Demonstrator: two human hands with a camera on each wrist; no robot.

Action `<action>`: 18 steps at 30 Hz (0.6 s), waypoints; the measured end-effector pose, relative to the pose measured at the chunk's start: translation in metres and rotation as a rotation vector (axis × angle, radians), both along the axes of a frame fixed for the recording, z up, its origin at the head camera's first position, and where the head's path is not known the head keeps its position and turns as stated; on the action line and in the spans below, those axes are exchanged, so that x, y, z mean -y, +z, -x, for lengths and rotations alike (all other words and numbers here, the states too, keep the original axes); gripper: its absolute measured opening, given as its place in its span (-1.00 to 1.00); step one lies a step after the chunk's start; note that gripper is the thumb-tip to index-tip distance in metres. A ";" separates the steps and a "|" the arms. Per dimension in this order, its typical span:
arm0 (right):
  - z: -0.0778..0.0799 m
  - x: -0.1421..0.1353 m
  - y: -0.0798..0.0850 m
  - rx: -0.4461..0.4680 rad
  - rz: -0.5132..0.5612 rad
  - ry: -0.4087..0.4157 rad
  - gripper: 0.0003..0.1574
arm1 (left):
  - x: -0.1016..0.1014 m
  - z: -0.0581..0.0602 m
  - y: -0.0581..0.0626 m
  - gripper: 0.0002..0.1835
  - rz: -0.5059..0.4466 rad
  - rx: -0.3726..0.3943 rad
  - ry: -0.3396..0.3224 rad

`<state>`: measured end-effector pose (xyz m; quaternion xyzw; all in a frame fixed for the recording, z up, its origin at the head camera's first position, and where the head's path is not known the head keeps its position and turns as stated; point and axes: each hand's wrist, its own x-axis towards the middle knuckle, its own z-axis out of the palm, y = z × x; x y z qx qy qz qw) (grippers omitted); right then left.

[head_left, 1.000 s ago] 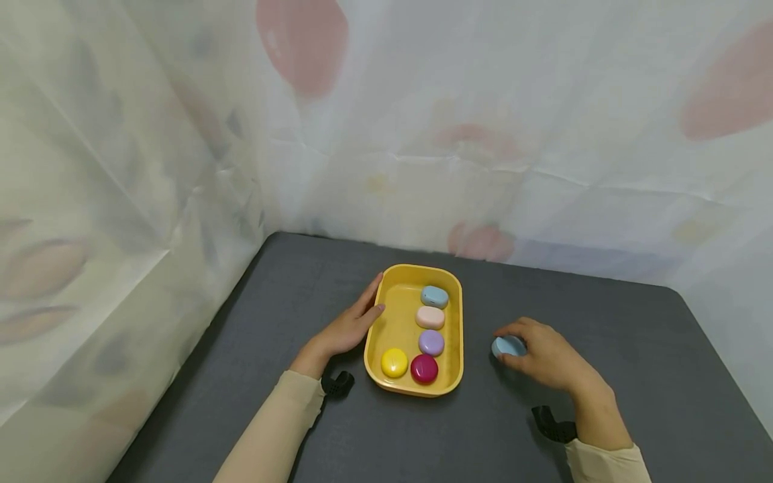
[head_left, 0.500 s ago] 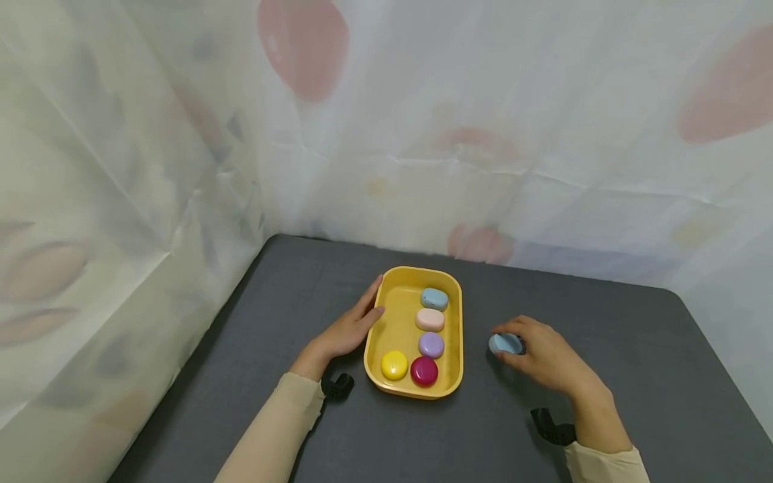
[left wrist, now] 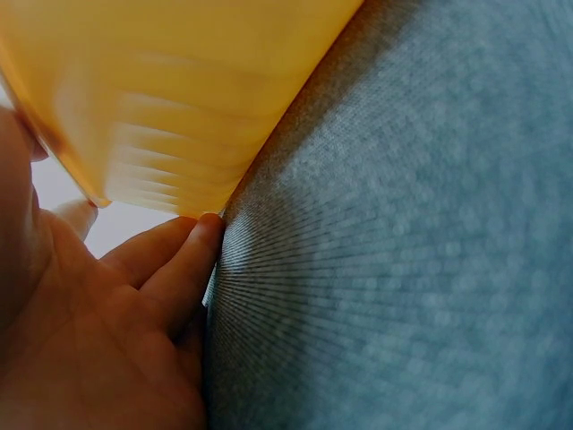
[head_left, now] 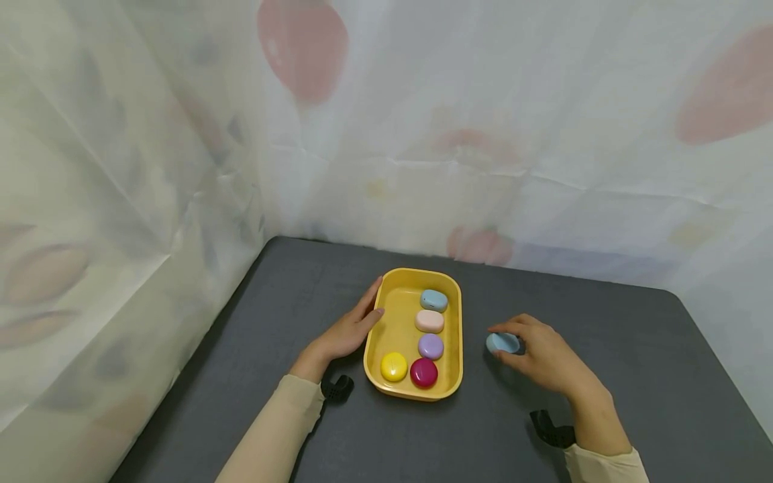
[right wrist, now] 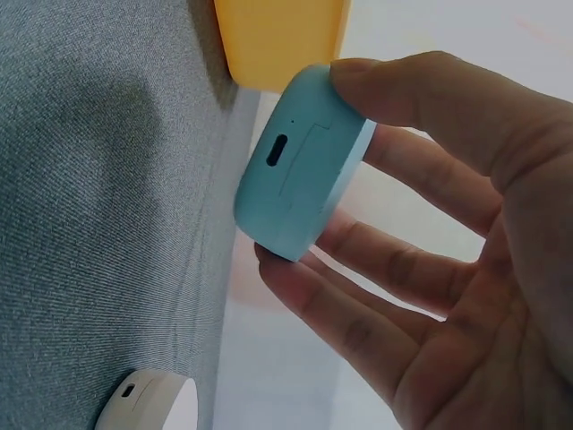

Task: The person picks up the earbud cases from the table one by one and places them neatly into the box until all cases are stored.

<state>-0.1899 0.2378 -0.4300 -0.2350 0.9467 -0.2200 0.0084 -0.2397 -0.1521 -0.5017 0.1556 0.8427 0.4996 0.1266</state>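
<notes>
In the head view a yellow tray [head_left: 386, 335] lies on the dark table, left of centre. My left hand [head_left: 347, 333] holds its left side, thumb over the rim and fingers along the outer wall [left wrist: 188, 107]. Off to the tray's right, my right hand [head_left: 537, 352] pinches a light blue earbud charging case [head_left: 502, 343] between thumb and fingertips. The right wrist view shows that case [right wrist: 300, 166] tilted close over the cloth, its oval port facing the camera. A white case [right wrist: 148, 401] with a similar port lies on the table below; the hand hides it in the head view.
Inside the tray, a blue case [head_left: 433, 300], a pink case [head_left: 429, 320], a purple round piece [head_left: 431, 346] and a magenta round piece [head_left: 424, 373] line the right side. A yellow round piece [head_left: 394, 367] sits front left. Patterned curtains [head_left: 483, 134] hang behind and left.
My right hand has shifted slightly left, toward the tray, with the light blue case in its fingers. The left hand keeps its place on the tray.
</notes>
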 end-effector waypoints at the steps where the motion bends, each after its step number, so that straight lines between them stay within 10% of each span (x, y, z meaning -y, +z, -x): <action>1: 0.000 0.000 0.000 -0.002 0.001 -0.003 -0.54 | 0.000 0.000 0.000 -0.26 -0.002 0.000 -0.001; 18: -0.004 0.004 0.005 -0.035 0.008 -0.026 -0.50 | 0.001 0.001 -0.001 -0.32 -0.001 0.006 -0.008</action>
